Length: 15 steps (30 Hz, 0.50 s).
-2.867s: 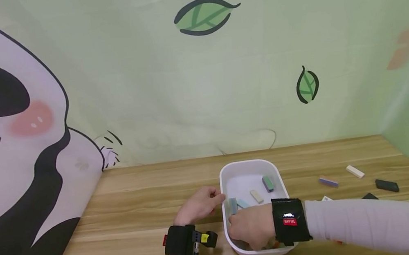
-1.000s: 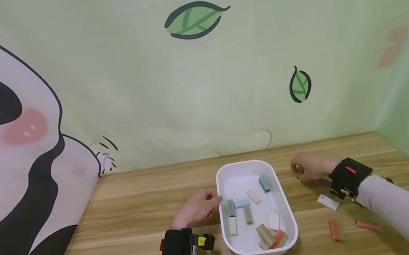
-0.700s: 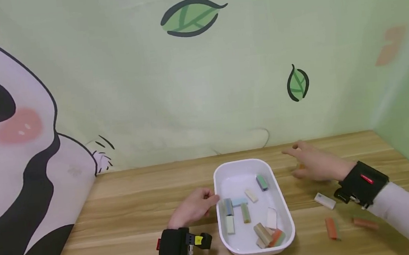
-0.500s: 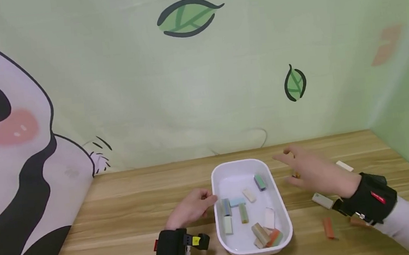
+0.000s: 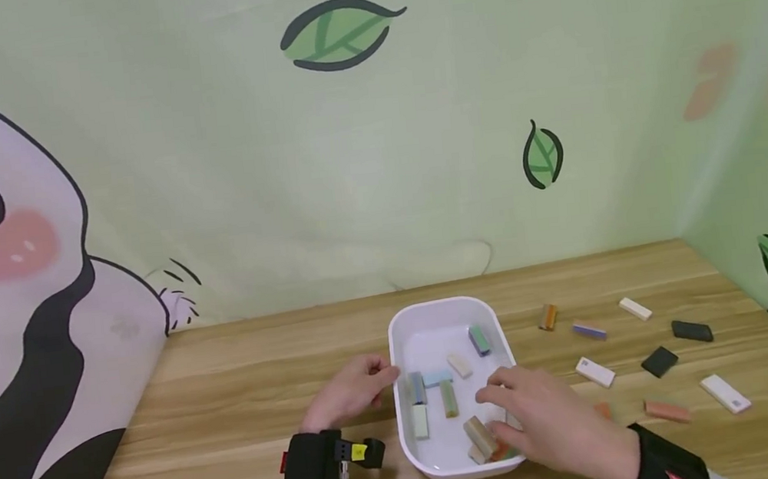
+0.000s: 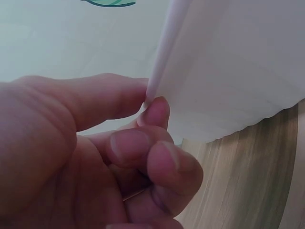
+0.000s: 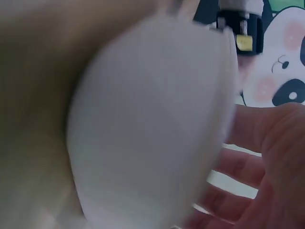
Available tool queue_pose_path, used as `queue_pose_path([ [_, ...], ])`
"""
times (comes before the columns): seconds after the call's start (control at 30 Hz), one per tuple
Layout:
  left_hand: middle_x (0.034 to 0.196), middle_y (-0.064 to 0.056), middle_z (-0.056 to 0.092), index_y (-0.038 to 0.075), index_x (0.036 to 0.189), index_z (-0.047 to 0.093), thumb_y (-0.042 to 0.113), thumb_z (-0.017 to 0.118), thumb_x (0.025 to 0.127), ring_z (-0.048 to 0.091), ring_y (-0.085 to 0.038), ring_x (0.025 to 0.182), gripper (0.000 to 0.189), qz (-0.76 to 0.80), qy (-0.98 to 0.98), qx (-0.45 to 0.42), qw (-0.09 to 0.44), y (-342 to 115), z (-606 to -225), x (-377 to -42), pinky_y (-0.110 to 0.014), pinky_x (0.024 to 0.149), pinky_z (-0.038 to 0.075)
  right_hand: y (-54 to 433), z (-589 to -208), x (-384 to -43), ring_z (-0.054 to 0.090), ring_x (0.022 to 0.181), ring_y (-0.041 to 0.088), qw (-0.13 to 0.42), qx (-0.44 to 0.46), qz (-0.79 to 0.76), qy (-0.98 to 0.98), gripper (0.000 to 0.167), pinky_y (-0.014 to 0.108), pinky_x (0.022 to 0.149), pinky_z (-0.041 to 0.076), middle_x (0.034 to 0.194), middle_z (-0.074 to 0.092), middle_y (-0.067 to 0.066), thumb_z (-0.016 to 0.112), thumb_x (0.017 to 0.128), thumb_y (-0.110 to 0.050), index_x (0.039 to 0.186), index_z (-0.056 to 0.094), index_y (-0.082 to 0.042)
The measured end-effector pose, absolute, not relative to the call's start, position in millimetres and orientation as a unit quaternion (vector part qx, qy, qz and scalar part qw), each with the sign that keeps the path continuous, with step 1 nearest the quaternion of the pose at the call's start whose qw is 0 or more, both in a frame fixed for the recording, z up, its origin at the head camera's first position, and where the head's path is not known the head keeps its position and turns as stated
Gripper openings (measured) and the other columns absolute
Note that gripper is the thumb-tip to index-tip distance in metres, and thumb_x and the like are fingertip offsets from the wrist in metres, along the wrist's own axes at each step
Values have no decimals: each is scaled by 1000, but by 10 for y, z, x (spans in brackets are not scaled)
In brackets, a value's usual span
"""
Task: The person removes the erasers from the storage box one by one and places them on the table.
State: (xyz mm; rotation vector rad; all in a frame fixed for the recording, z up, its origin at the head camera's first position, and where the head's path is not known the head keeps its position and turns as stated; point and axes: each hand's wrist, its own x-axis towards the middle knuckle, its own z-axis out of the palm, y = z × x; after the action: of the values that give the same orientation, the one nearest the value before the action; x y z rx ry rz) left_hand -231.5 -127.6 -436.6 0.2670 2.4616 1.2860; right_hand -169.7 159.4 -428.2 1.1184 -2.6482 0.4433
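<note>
White tub [image 5: 432, 347]: stands upright on the worktop, between the two hands. It appears to be moulded plastic, and so should be light, fairly stiff and smooth; the rim is the logical hold. A thumb-and-finger pinch there should steady it, though a hard sideways pull would probably slide it.

Left hand [image 5: 350, 389]: pinches the rim at the tub's left side between thumb and forefinger; the other fingers curl outside the wall.

Right hand [image 5: 547, 416]: above the near right part of the tub, fingers parted and slightly bent. No block shows in its grasp; contact with anything beneath cannot be told.

Contents: small oblong blocks, eraser-like in form, presumably light and firm with little risk of breakage. Pinch each across its long sides. The olive-green block [image 5: 449, 399] and the cream block [image 5: 459, 365] lie apart and offer easy access. The tan block [image 5: 479, 437] lies tilted on others at the near end; lift it first, as the heap may shift.

To the tub's right, on the worktop [image 5: 232, 393], more pieces lie scattered, including a black bar [image 5: 692, 331] and a terracotta block [image 5: 667, 410]. Behind hangs a pale green backdrop [image 5: 376, 155] with printed leaves.
</note>
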Motion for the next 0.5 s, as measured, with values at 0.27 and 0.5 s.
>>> queue_pose_path([
  [0.27,65,-2,52,8,92,64,29,55,100,43,-16,56,24,463,864,94,173,-1354,-4386,-2325,-26,52,31,1390,-4320,-1666,43,60,2,-8,320,206,-925,38,24,51,36,74,52,-12,77,83,-34,112,66,-13],
  [0.5,64,-2,51,8,87,62,29,56,100,41,-14,54,25,471,859,96,175,-1320,-4401,-2320,-27,52,29,1354,-4336,-1705,44,58,4,-84,294,222,-926,33,27,51,36,62,47,-17,78,80,-30,106,64,-16],
])
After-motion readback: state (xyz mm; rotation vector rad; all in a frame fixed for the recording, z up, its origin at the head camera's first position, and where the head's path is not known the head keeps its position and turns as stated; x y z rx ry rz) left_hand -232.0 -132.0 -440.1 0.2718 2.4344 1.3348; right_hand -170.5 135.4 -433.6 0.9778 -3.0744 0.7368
